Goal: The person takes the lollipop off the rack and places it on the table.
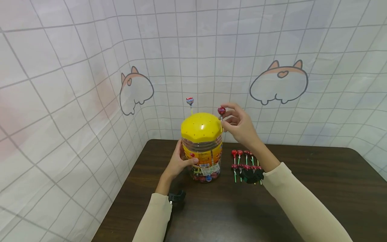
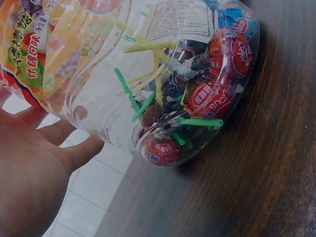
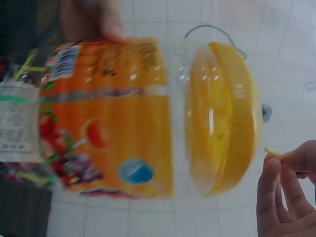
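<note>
A clear plastic candy jar (image 1: 208, 156) with a yellow domed lid (image 1: 201, 126) stands on the table. My left hand (image 1: 176, 164) holds its side, thumb across the front label and fingers behind. Wrapped lollipops (image 2: 210, 101) with green and yellow sticks lie inside, at the bottom. Beside the lid's right edge, my right hand (image 1: 240, 126) pinches a lollipop (image 1: 221, 111) by its yellow stick, dark red head upward. The stick's lower end (image 3: 272, 153) pokes out below the fingertips, apart from the lid in the right wrist view. Another lollipop (image 1: 189, 101) stands upright at the lid's far left, its stick base hidden.
Two rows of red-headed lollipops (image 1: 234, 167) lie on the dark wooden table (image 1: 302, 188) right of the jar, partly covered by the right wrist's black camera (image 1: 252, 175). A white grid-patterned curtain (image 1: 208, 67) hangs behind and along the left.
</note>
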Tool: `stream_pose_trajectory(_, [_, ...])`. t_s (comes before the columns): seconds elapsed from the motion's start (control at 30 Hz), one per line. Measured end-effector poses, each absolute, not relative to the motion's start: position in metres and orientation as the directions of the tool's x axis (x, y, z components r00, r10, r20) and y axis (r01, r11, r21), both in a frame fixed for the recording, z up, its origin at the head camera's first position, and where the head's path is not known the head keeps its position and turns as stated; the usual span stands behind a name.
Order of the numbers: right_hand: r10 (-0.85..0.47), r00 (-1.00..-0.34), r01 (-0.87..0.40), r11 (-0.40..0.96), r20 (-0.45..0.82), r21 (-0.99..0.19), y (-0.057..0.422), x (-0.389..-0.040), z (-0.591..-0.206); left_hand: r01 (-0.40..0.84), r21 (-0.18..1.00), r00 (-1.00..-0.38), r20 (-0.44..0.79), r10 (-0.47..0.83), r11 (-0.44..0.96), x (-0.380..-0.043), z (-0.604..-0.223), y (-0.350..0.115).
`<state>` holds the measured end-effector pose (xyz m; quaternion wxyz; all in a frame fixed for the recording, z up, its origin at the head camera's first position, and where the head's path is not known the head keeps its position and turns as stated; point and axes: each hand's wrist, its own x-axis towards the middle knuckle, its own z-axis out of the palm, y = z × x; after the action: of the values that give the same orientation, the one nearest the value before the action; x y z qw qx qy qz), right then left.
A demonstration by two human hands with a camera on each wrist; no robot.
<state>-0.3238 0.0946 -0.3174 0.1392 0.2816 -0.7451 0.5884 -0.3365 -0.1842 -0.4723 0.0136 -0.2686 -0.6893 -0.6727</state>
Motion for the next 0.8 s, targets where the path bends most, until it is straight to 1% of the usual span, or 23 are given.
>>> stream_pose_trajectory(0.2, [-0.235,-0.837,-0.533,0.148,0.494,-0.833,0.116,-0.318,-0.34,0.388,0.92,-0.855,0.38,0.353,-0.05,-0.338,-0.473,-0.184])
stream_pose_trajectory(0.43, [-0.214,-0.871,-0.481,0.191,0.442,-0.856,0.14,-0.313,-0.366,0.384,0.922,-0.859,0.376,0.349,-0.049,-0.337,-0.472,-0.183])
stream_pose_trajectory(0.8, [-0.187,-0.892,-0.445,0.203,0.411,-0.872,0.169,-0.304,-0.402,0.385,0.922,-0.858,0.378,0.348,-0.051,-0.337,-0.472,-0.183])
